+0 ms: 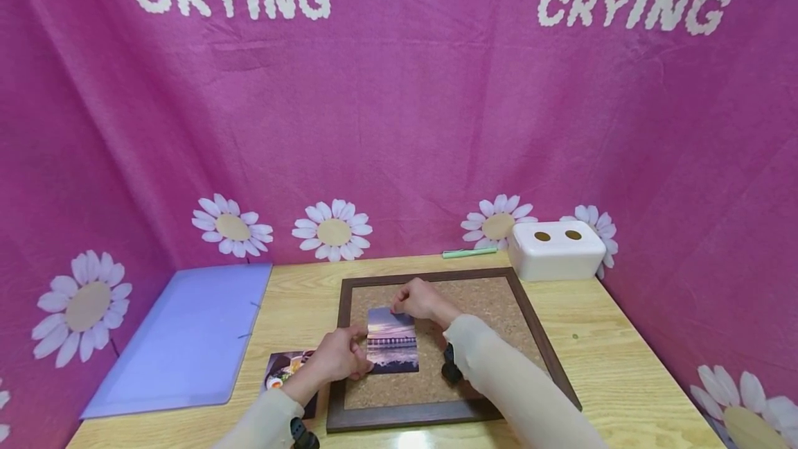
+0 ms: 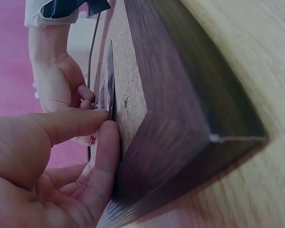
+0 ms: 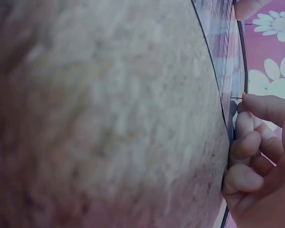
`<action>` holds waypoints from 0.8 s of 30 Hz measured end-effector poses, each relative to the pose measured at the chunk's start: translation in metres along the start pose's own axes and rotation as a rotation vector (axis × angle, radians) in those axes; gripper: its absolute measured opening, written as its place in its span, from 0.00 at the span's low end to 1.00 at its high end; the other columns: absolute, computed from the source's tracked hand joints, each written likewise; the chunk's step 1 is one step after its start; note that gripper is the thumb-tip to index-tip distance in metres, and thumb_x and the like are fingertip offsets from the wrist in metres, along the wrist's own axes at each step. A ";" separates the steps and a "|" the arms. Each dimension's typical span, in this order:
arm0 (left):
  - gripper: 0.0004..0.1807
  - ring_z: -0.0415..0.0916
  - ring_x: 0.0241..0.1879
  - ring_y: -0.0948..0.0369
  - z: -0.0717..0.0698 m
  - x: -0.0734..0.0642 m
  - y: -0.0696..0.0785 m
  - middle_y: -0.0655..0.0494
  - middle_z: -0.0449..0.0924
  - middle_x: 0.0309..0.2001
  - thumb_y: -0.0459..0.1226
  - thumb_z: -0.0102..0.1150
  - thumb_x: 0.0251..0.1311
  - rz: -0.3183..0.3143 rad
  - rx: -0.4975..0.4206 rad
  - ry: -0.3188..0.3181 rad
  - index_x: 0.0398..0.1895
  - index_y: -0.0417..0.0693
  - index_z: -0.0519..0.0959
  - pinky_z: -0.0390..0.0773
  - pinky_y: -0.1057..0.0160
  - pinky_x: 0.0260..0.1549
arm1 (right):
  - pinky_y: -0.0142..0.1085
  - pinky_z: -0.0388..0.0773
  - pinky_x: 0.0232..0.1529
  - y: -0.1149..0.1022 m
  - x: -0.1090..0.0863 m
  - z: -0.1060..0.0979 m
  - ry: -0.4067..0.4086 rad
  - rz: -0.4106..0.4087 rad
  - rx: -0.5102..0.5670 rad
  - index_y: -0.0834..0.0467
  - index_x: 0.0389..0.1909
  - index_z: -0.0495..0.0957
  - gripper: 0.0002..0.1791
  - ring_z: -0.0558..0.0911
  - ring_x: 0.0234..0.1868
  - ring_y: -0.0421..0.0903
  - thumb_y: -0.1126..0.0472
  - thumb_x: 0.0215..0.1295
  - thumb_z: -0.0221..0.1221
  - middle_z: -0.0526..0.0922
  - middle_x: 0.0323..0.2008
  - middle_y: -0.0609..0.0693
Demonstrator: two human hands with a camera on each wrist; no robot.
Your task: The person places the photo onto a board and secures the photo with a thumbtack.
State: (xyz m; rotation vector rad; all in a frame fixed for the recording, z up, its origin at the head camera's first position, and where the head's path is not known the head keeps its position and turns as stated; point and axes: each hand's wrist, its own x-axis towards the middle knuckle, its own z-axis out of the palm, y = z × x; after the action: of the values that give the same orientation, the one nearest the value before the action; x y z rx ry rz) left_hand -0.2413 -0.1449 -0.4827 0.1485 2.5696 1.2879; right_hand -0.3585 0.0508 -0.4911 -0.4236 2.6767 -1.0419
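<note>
A photo (image 1: 393, 355) of a pier under a purple sky lies upright on a dark-framed cork board (image 1: 486, 310). My left hand (image 1: 339, 355) holds the photo at its lower left; in the left wrist view its thumb and a finger meet at the photo's edge (image 2: 112, 80). At the photo's top edge is my right hand (image 1: 422, 298). Between its fingertips it pinches a thin pin (image 3: 237, 98) with a small orange-red head, the needle pointing at the photo. Whether the needle touches the photo I cannot tell.
A second photo, of food (image 1: 287, 366), lies partly under my left forearm, beside the board. Further left is a translucent blue folder (image 1: 181, 338). Behind the board lie a green pen (image 1: 470, 253) and a white box (image 1: 557, 255) with two round holes. Pink cloth (image 1: 399, 123) surrounds the table.
</note>
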 end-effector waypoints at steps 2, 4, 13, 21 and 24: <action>0.39 0.75 0.19 0.64 0.000 0.000 0.000 0.55 0.77 0.21 0.24 0.72 0.46 0.008 0.004 0.001 0.66 0.33 0.70 0.82 0.66 0.20 | 0.32 0.70 0.35 0.000 0.000 0.001 0.012 0.009 0.003 0.50 0.26 0.86 0.05 0.74 0.31 0.39 0.57 0.60 0.68 0.84 0.28 0.42; 0.39 0.75 0.18 0.64 0.000 -0.001 0.001 0.55 0.77 0.21 0.24 0.71 0.46 0.016 0.009 0.005 0.66 0.32 0.70 0.82 0.66 0.20 | 0.32 0.71 0.35 0.000 0.001 0.001 0.027 0.017 -0.002 0.50 0.25 0.85 0.05 0.74 0.31 0.39 0.57 0.60 0.69 0.84 0.27 0.42; 0.39 0.75 0.19 0.64 0.001 -0.001 0.002 0.55 0.77 0.21 0.25 0.72 0.47 -0.009 0.037 0.006 0.67 0.34 0.70 0.81 0.65 0.20 | 0.34 0.72 0.37 -0.005 0.000 0.004 0.063 0.047 -0.053 0.49 0.22 0.83 0.08 0.75 0.31 0.40 0.56 0.57 0.71 0.82 0.25 0.41; 0.38 0.74 0.20 0.64 0.002 -0.001 0.002 0.55 0.76 0.22 0.25 0.72 0.47 -0.015 0.027 0.006 0.65 0.32 0.71 0.82 0.65 0.21 | 0.31 0.70 0.33 -0.003 -0.003 0.003 0.057 -0.022 -0.076 0.50 0.22 0.83 0.08 0.73 0.28 0.39 0.57 0.58 0.70 0.81 0.23 0.40; 0.37 0.74 0.19 0.64 0.001 -0.001 0.002 0.55 0.77 0.22 0.25 0.72 0.47 0.004 0.018 0.004 0.65 0.30 0.71 0.83 0.66 0.21 | 0.31 0.71 0.31 -0.002 -0.004 0.000 0.021 -0.031 -0.017 0.51 0.25 0.85 0.06 0.74 0.29 0.38 0.58 0.61 0.68 0.82 0.25 0.41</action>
State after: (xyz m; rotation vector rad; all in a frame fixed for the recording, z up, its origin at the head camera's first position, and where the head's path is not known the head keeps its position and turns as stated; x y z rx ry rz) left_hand -0.2399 -0.1434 -0.4813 0.1544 2.5857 1.2676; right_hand -0.3546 0.0510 -0.4889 -0.4616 2.7069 -1.0389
